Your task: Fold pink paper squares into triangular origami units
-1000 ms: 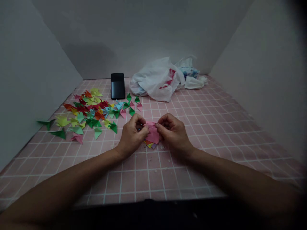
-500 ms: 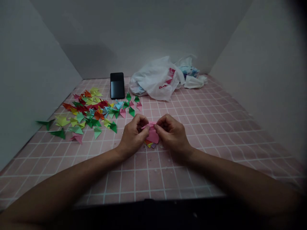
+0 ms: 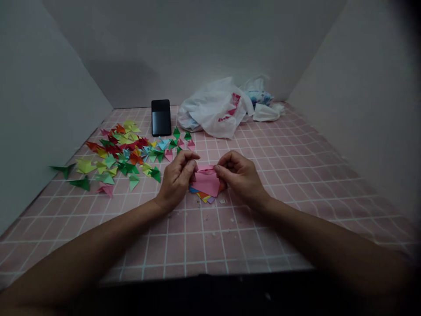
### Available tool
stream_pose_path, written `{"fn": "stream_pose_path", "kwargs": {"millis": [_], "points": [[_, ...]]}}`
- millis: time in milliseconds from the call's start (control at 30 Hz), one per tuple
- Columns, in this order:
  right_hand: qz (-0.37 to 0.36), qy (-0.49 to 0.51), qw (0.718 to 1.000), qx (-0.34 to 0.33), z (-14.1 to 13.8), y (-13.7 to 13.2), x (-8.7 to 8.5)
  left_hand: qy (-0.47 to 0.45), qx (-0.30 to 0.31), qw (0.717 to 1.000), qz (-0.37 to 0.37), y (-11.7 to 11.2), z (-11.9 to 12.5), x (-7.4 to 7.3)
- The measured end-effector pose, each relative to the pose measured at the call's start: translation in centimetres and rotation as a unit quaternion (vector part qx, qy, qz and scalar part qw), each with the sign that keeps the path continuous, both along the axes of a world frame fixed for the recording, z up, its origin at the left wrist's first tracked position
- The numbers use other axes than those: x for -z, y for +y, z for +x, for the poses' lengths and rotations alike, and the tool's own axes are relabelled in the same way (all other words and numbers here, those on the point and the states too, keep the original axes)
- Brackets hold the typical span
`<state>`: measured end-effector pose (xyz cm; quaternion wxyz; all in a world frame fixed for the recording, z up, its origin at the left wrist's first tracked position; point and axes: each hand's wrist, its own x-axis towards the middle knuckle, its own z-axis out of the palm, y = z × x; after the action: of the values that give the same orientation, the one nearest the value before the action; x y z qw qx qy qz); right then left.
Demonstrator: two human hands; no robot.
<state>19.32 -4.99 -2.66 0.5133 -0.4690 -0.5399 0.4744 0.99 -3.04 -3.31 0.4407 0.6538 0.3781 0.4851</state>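
My left hand [image 3: 176,177] and my right hand [image 3: 237,175] pinch the two sides of a small pink paper sheet [image 3: 207,181] at the middle of the pink gridded table [image 3: 204,245]. The sheet is partly folded along its top edge. It hovers just over a small stack of coloured paper squares [image 3: 205,197], whose orange, yellow and purple corners peek out below it. Both hands have their fingers curled and pressed on the paper.
A scatter of folded paper triangles [image 3: 125,153] in green, red, yellow, blue and pink covers the table's left side. A black phone [image 3: 161,116] stands at the back. Crumpled white plastic bags [image 3: 223,107] lie at the back right. Grey walls enclose three sides.
Both hands have shifted slightly away from me and apart. The pink sheet, bunched between the fingers before, now shows more spread out and flatter.
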Motion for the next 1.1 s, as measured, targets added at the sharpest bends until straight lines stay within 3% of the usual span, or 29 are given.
{"fn": "stream_pose_path", "kwargs": {"millis": [67,133,233,500,733,867,1100], "points": [[-0.026,0.038,0.998,-0.034,0.3,0.3,-0.2,-0.009,0.036,0.999,-0.004,0.6,-0.2,0.0],[-0.031,0.063,0.996,-0.054,0.5,0.6,-0.3,0.005,0.100,0.994,0.034,1.2,-0.4,0.0],[-0.021,0.075,0.994,-0.072,1.0,0.9,-0.4,0.044,0.141,0.987,0.068,1.6,-0.7,0.1],[-0.048,0.069,0.987,-0.140,1.7,1.4,-0.4,0.112,0.159,0.968,0.157,1.6,-0.7,-0.6],[0.060,0.056,0.996,-0.042,1.3,0.7,-0.9,0.101,0.050,0.967,0.227,1.2,-0.5,-0.5],[0.109,-0.030,0.990,-0.081,0.8,0.2,-0.5,0.095,0.001,0.957,0.276,1.0,-0.5,-0.4],[0.172,-0.082,0.980,-0.053,0.3,-0.5,0.5,0.116,-0.012,0.944,0.310,0.5,-0.3,-0.3]]}}
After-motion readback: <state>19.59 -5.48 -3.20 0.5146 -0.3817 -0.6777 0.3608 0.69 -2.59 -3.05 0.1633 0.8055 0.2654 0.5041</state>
